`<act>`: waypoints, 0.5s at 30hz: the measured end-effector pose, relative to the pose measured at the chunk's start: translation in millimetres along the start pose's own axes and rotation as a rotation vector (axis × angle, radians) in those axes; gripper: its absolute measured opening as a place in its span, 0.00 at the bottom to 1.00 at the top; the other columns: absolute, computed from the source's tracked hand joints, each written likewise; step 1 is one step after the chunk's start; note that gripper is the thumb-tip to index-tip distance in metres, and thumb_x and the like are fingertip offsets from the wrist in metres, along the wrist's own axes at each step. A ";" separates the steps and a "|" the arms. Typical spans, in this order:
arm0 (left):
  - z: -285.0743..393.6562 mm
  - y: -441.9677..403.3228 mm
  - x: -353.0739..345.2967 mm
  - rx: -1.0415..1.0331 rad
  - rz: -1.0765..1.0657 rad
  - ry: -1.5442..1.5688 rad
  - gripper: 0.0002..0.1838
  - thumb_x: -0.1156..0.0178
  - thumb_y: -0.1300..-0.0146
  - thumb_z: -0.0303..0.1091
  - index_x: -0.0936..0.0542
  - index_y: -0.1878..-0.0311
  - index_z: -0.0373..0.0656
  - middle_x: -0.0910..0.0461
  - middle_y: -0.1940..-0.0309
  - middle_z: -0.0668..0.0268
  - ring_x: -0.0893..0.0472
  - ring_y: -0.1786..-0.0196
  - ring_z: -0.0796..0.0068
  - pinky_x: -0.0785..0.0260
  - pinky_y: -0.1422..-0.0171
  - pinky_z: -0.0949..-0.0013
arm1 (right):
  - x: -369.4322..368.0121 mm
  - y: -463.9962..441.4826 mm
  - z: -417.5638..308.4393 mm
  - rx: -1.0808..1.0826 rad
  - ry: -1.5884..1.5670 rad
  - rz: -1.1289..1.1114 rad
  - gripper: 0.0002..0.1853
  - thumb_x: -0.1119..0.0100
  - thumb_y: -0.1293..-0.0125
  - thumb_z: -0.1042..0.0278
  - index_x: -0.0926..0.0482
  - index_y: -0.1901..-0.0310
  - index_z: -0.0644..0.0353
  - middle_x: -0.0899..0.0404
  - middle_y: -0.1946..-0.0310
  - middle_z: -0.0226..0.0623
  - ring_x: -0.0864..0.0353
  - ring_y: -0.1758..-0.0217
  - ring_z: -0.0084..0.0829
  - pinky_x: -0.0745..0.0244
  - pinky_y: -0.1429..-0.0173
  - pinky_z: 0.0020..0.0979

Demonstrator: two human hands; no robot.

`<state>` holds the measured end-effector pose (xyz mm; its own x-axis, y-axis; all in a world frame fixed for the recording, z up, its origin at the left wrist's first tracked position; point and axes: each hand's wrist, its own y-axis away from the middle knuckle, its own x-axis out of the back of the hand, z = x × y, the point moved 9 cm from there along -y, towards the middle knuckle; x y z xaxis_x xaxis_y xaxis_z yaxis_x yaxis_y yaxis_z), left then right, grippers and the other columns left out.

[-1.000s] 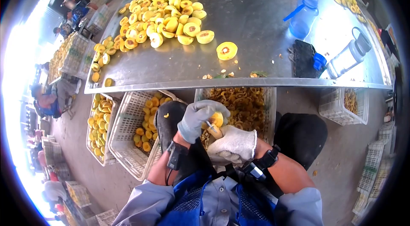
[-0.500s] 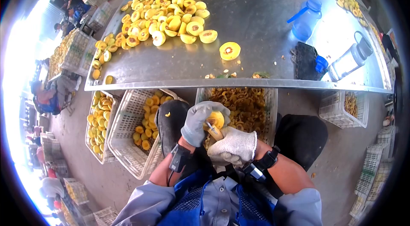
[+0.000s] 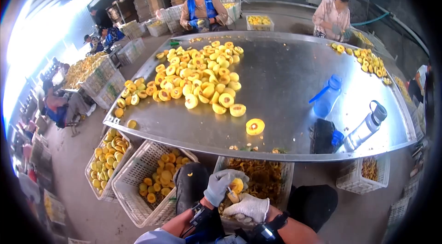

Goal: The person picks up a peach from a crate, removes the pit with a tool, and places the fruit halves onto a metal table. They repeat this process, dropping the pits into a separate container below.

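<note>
My left hand (image 3: 218, 188), in a grey glove, is closed around a yellow peach half (image 3: 237, 184). My right hand (image 3: 251, 209), in a white glove, grips a small wooden-handled tool (image 3: 234, 197) with a metal tip held against or very near the fruit; contact is hard to tell. Both hands are low, between my knees and above a white crate (image 3: 288, 175) of brownish peach scraps (image 3: 262, 175). On the metal table (image 3: 285, 92) in front lies a heap of yellow peach halves (image 3: 202, 76), several with brown pits showing. A single half (image 3: 255, 127) sits apart near the edge.
A blue bottle (image 3: 328, 96), a clear bottle (image 3: 366, 129) and a dark object (image 3: 322, 137) stand or lie at the table's right. White crates (image 3: 133, 179) of peach halves are at my left. Two people (image 3: 202, 6) work beyond the table.
My view has tilted upward, so the table and hands appear lower and the people across come into sight. Both hands keep hold of the peach half and the tool.
</note>
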<state>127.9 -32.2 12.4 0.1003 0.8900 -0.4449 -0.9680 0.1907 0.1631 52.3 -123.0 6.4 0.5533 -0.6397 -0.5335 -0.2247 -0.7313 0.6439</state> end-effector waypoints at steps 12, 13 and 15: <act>7.8 -3.7 -10.1 0.206 -0.059 -0.114 0.20 0.42 0.24 0.39 0.18 0.46 0.27 0.14 0.51 0.49 0.13 0.51 0.58 0.19 0.40 0.62 | -14.0 6.9 -6.1 -0.014 -0.053 -0.021 0.12 0.34 0.31 0.68 0.26 0.72 0.52 0.35 0.88 0.22 0.38 0.90 0.18 0.50 0.86 0.23; 9.2 -3.3 -10.4 0.193 -0.049 -0.096 0.20 0.43 0.24 0.39 0.18 0.46 0.27 0.14 0.51 0.49 0.13 0.51 0.58 0.19 0.41 0.62 | -12.8 5.9 -6.3 -0.002 -0.048 -0.027 0.12 0.34 0.31 0.68 0.26 0.72 0.52 0.34 0.88 0.22 0.38 0.90 0.18 0.50 0.86 0.23; 8.3 -0.1 -11.5 0.129 -0.056 0.034 0.21 0.42 0.25 0.41 0.19 0.45 0.28 0.15 0.50 0.48 0.13 0.51 0.57 0.19 0.41 0.60 | -11.8 6.0 -6.3 0.017 -0.049 -0.064 0.12 0.34 0.31 0.67 0.26 0.71 0.52 0.33 0.87 0.22 0.37 0.90 0.18 0.49 0.85 0.22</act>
<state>128.7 -39.0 24.7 0.1435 0.8622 -0.4858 -0.9231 0.2935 0.2483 49.5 -118.3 19.9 0.5275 -0.6022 -0.5992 -0.2043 -0.7745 0.5986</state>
